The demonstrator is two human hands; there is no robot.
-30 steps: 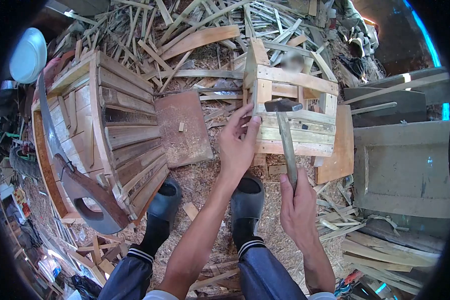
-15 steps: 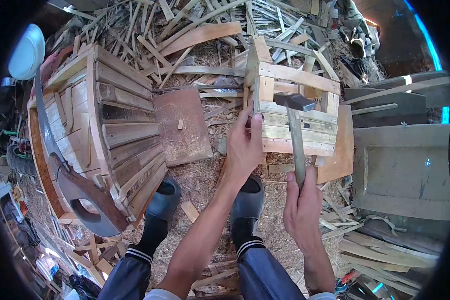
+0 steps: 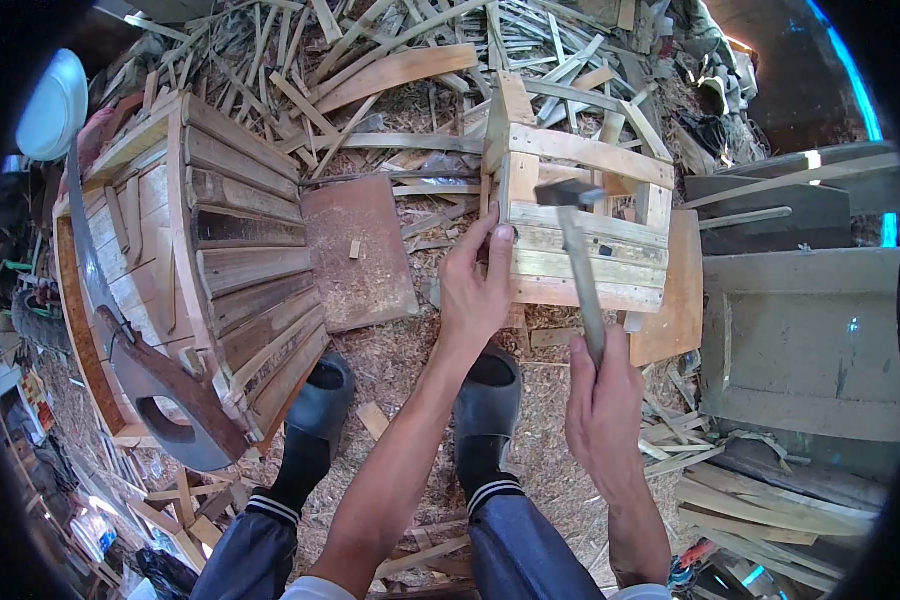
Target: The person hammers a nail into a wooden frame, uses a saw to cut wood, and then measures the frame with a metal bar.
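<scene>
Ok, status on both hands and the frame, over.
Left hand on slatted frame's near-left edge. Right hand gripping hammer, head over the slats. Handsaw off left, on the larger crate, clear of both hands.

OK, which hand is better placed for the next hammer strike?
Probably the right hand: it grips the hammer, whose head is over the slatted frame. The left hand is at the frame's edge.
</scene>
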